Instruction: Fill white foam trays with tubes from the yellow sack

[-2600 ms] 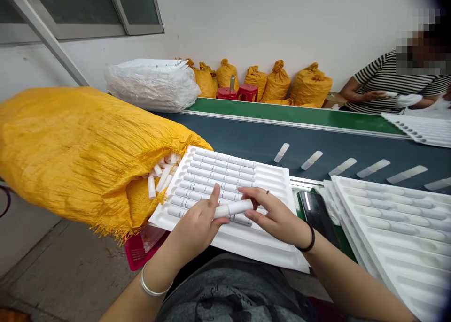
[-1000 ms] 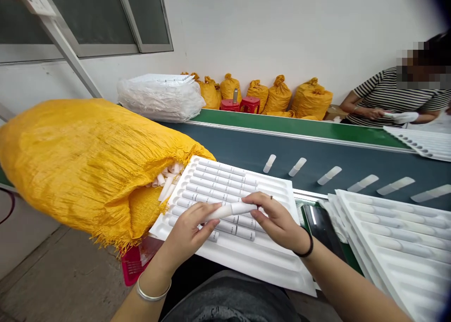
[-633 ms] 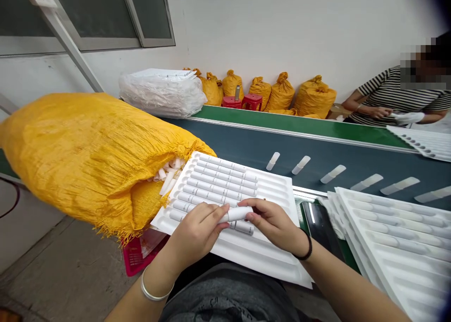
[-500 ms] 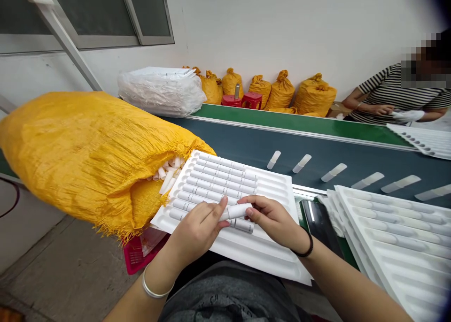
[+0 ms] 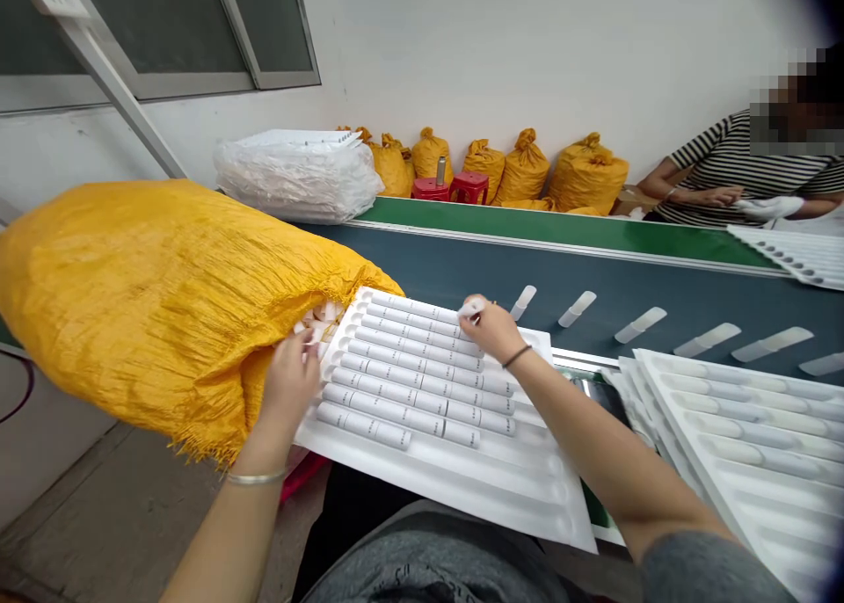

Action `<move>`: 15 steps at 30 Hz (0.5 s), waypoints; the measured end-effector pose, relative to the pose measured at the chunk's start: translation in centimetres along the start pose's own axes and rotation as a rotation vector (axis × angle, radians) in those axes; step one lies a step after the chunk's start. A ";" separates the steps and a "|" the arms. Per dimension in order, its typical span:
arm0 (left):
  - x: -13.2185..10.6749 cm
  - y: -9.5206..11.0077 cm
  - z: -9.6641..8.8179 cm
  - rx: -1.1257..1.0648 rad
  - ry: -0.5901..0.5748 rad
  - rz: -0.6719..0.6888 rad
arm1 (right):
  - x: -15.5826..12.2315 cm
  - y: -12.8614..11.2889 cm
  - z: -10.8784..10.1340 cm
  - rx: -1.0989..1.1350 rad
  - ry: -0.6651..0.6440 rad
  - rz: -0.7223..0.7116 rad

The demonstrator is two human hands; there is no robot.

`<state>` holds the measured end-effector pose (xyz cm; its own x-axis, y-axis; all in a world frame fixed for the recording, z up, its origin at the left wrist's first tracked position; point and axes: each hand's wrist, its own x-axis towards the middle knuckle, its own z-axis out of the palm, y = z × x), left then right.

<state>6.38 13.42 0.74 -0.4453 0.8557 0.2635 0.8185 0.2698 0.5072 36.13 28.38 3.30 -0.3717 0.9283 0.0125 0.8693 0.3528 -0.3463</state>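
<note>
My right hand (image 5: pixel 493 329) pinches a short white tube (image 5: pixel 470 308) over the far edge of the white ridged tray (image 5: pixel 488 480), close to the conveyor belt. Rows of printed white tubes (image 5: pixel 396 376) lie end to end in the tray's grooves. At the mouth of the yellow woven sack (image 5: pixel 164 295), my left hand (image 5: pixel 291 376) reaches with fingers apart toward loose white tube pieces (image 5: pixel 324 320). Its fingertips are slightly blurred, and whether they touch a piece is unclear.
On the grey-blue conveyor belt (image 5: pixel 454 269), several frosted tubes (image 5: pixel 639 324) lie spaced out. Stacked trays of tubes (image 5: pixel 745 401) stand at the right, beside a dark phone-like object (image 5: pixel 603 398). Across the belt sits a person in a striped shirt (image 5: pixel 718 168). Yellow sacks (image 5: pixel 524 170) line the wall.
My hands have parted from over the tray, where both held a white tube. The left moved to the sack's mouth, and the right moved away from me with a tube.
</note>
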 end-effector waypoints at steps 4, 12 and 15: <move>3.8 -4.8 0.5 0.048 -0.094 -0.191 | 6.7 3.0 0.4 -0.037 -0.078 0.209; 1.9 -4.9 0.4 -0.025 -0.024 -0.077 | 6.4 5.4 -0.4 -0.079 -0.190 0.272; 0.0 -2.0 0.2 -0.212 0.061 0.151 | 3.8 5.0 -0.4 -0.062 -0.200 0.163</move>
<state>4.77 12.99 -0.46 -0.3506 0.8492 0.3950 0.7858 0.0373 0.6174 39.14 33.74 2.02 -0.2764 0.9339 -0.2267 0.9392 0.2124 -0.2699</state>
